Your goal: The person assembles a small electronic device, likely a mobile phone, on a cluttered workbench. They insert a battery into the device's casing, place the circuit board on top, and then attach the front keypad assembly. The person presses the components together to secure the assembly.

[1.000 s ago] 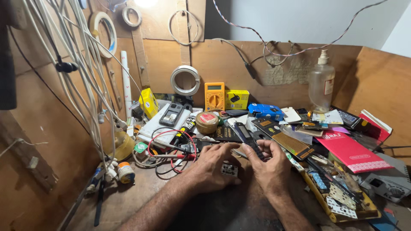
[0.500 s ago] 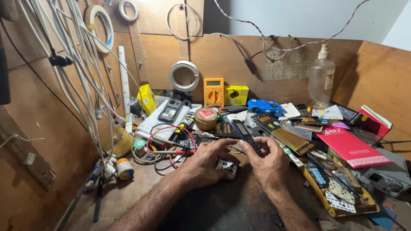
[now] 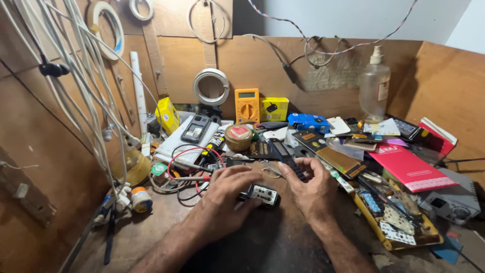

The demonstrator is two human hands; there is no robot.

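My left hand (image 3: pixel 230 194) lies palm down on the dark wooden bench and presses on a small black device with a white end (image 3: pixel 262 194), which pokes out from under its fingers. My right hand (image 3: pixel 312 187) is just to the right of it, fingers curled, with the fingertips touching a thin black tool or strip (image 3: pixel 289 161) that slants up and away. Whether the right hand really grips that strip cannot be made out. Red and black probe leads (image 3: pixel 188 174) coil just left of my left hand.
An orange multimeter (image 3: pixel 247 105), a yellow box (image 3: pixel 274 108) and a blue box (image 3: pixel 309 121) line the back wall. A clear pump bottle (image 3: pixel 375 91) stands back right. Red booklet (image 3: pixel 408 166) and a yellow tray of parts (image 3: pixel 396 222) crowd the right; white cables (image 3: pixel 76 86) hang left.
Both hands have moved slightly apart and lower on the bench; more of the small black device shows between them now. The camera has tilted a little.
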